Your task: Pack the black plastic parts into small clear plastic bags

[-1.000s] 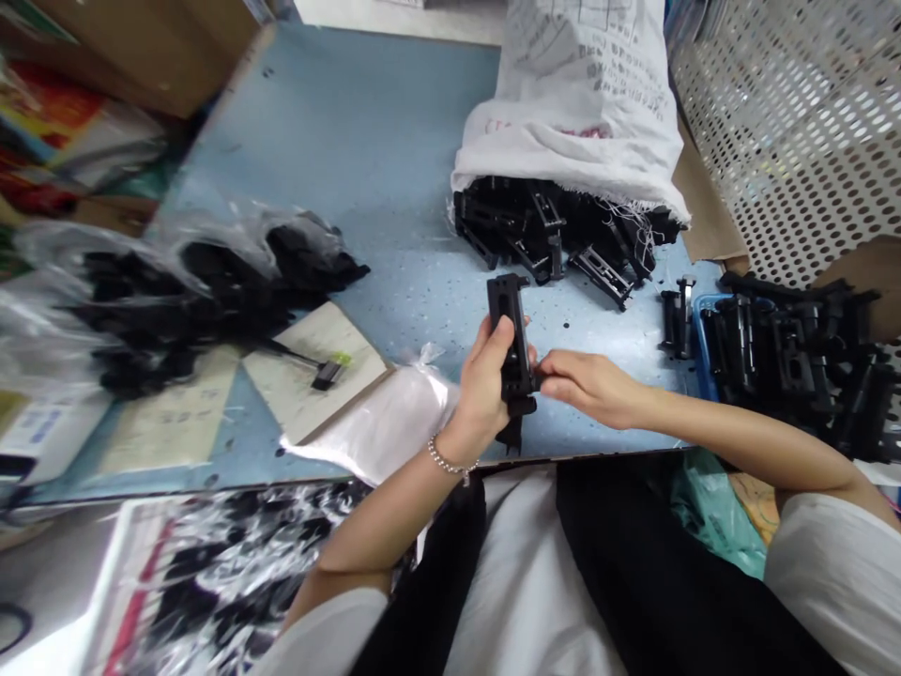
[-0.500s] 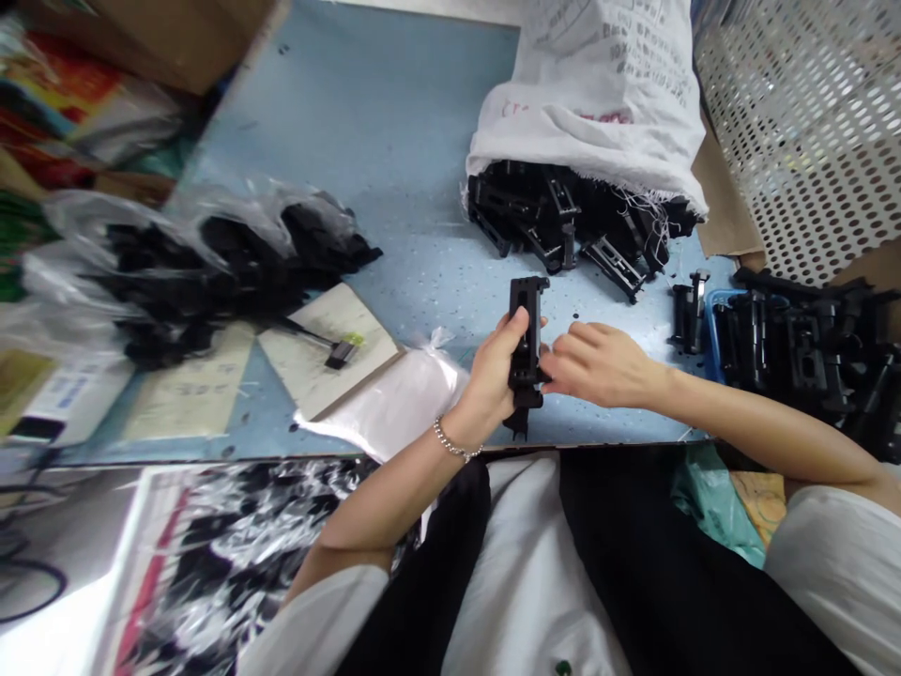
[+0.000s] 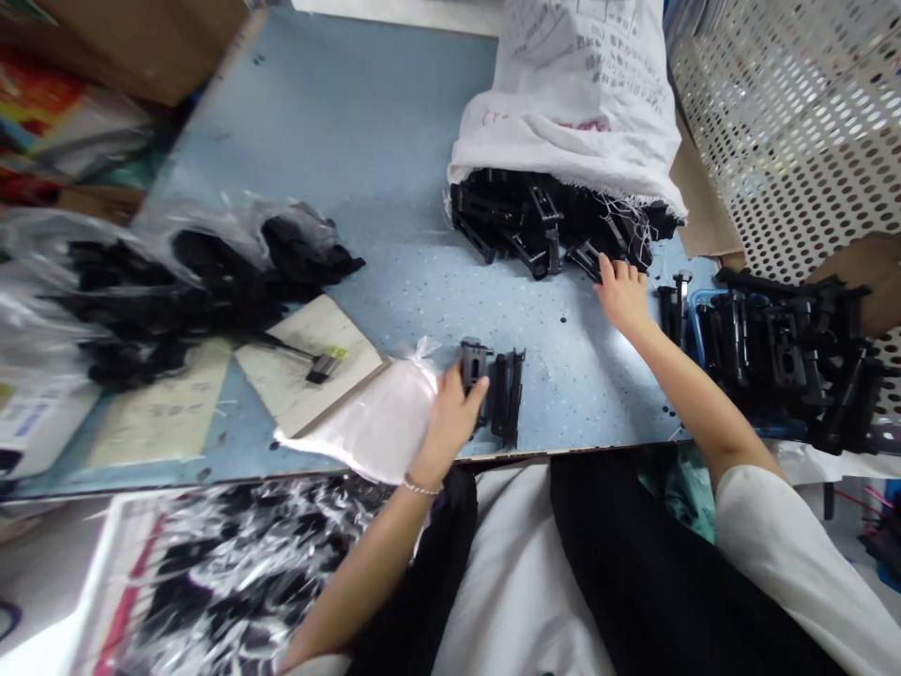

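One black part (image 3: 476,352) sat in the left hand (image 3: 450,408), thumb and fingers closed round it, near the worktop's (image 3: 366,122) front edge (image 3: 598,446). Couldn't tell if it was resting on the surface or slightly lifted. A second part (image 3: 507,394) was just beside it, nobody holding that one. The right hand (image 3: 625,293) was way out at the mouth of the white sack (image 3: 563,94), fingers bent over a third part (image 3: 583,258). Whether it had a proper grip there, no idea.

Progress-wise I'd have called it mid-batch: the heap (image 3: 539,225) spilling from the sack looked like plenty left, and the pile (image 3: 736,343) in and around the blue basket (image 3: 695,321) was a decent lot too. Which ones were finished, I honestly couldn't tell.

Room was decent. A wide strip of worktop ran between the sack and the two near parts. Tightest spot was that front edge, right below them. The white bag (image 3: 370,413) crowded the left hand, with a board (image 3: 296,343) and some tool (image 3: 320,368) on it further left. The basket boxed in the right arm's (image 3: 686,390) outer side.
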Available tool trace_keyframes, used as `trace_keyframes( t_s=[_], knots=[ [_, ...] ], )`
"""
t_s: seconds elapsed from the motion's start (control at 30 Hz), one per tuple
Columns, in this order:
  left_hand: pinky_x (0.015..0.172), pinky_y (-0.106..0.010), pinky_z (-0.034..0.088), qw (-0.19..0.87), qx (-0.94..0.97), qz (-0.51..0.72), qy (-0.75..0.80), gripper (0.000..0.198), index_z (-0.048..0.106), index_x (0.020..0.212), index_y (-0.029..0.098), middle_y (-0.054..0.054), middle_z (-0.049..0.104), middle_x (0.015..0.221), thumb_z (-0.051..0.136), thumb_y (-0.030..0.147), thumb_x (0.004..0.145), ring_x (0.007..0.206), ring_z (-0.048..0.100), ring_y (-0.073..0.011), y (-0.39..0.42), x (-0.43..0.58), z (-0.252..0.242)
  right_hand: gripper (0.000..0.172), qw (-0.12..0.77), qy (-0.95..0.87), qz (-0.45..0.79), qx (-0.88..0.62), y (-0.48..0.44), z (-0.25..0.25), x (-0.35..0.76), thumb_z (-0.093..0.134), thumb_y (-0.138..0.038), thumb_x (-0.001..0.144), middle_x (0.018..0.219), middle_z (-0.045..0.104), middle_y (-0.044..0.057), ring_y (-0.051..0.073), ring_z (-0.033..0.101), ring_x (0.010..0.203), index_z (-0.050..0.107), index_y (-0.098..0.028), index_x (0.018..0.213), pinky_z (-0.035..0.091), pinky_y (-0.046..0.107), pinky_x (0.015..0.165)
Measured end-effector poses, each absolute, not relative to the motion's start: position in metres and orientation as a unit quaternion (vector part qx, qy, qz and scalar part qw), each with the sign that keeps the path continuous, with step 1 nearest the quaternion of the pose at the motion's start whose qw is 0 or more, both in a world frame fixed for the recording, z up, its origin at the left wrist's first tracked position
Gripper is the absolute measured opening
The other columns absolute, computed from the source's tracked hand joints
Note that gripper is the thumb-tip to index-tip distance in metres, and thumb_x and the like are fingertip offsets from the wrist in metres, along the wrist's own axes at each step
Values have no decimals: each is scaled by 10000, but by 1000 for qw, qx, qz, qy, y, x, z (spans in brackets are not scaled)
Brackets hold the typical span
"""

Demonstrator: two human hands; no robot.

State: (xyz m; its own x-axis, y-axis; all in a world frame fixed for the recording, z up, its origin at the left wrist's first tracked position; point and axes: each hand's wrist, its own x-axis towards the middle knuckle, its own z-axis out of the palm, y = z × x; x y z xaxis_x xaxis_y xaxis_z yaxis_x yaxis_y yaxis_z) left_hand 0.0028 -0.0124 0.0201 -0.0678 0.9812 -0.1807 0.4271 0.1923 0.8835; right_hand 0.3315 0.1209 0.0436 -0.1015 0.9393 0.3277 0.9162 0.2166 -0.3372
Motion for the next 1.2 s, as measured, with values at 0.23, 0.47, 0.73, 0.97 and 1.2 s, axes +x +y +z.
trace_keyframes(
  t_s=[0.23, 0.47, 0.73, 0.97, 1.2],
  knots=[
    [1204, -672, 202, 327, 617, 272, 662, 683, 435, 1504, 178, -221, 332, 1618, 550, 542, 938, 1518, 255, -412, -29, 53, 30, 360, 332, -697, 177, -611, 97, 42, 320, 401, -428, 1047, 1212, 632, 142, 268, 586, 1100, 525, -213, 1308, 487, 473, 963],
    [784, -289, 547, 650, 344, 513, 443, 607, 538, 1330, 213, -71, 658, 1114, 678, 553, 847, 897, 661, -176, 10, 87, 77, 419, 376, -791, 156, -457, 13, 94, 257, 367, -547, 1044, 1124, 607, 126, 273, 561, 1090, 586, -225, 1200, 480, 473, 959],
    [401, -227, 328, 832, 184, 408, 327, 454, 628, 855, 165, -16, 587, 679, 652, 611, 773, 439, 431, -85, 1, 92, 98, 524, 382, -748, 254, -479, 53, 90, 248, 255, -629, 1040, 767, 523, 38, 209, 489, 763, 498, -233, 799, 441, 395, 781],
    [451, -215, 399, 752, 189, 472, 420, 441, 639, 992, 204, 12, 621, 704, 702, 590, 789, 492, 519, -94, 23, 76, 94, 531, 315, -816, 302, -380, 14, 90, 238, 303, -659, 1025, 862, 598, 56, 210, 508, 811, 566, -221, 880, 429, 377, 788],
    [679, -257, 548, 606, 391, 464, 515, 516, 653, 1155, 176, -38, 698, 850, 706, 567, 821, 723, 679, -160, 26, 51, 79, 412, 213, -861, 240, -394, -2, 69, 239, 285, -418, 1086, 905, 644, 85, 224, 534, 854, 616, -205, 964, 469, 373, 800]
  ],
)
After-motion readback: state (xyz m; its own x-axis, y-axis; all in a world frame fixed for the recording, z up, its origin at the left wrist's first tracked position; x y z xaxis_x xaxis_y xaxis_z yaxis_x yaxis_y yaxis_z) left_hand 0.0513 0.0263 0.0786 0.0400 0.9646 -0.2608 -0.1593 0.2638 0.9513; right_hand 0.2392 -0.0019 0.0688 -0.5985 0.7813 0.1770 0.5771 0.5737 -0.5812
